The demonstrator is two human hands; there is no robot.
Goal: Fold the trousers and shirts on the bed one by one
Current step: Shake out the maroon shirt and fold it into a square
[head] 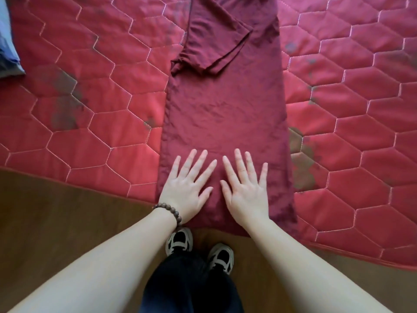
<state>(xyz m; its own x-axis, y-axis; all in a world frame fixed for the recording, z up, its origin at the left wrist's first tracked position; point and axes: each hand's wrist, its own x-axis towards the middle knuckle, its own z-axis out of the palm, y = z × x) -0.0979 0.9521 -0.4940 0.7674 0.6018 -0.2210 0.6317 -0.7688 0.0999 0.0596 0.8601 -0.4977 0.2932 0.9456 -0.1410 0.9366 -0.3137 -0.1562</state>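
A dark maroon short-sleeved shirt of smooth, faintly creased fabric (223, 114) lies on the bed's red quilted cover with pale hexagon stitching (94, 105), folded into a long narrow strip. Its long axis runs straight away from the person, hem at the near bed edge, a sleeve folded across the far part. The left hand (187, 188) and right hand (244, 190) lie flat, side by side on the hem end, fingers straight and spread, gripping nothing. A brown wooden bead bracelet (168, 211) circles the left wrist. No writing shows. Blue-grey folded cloth (9, 48) sits at the far left.
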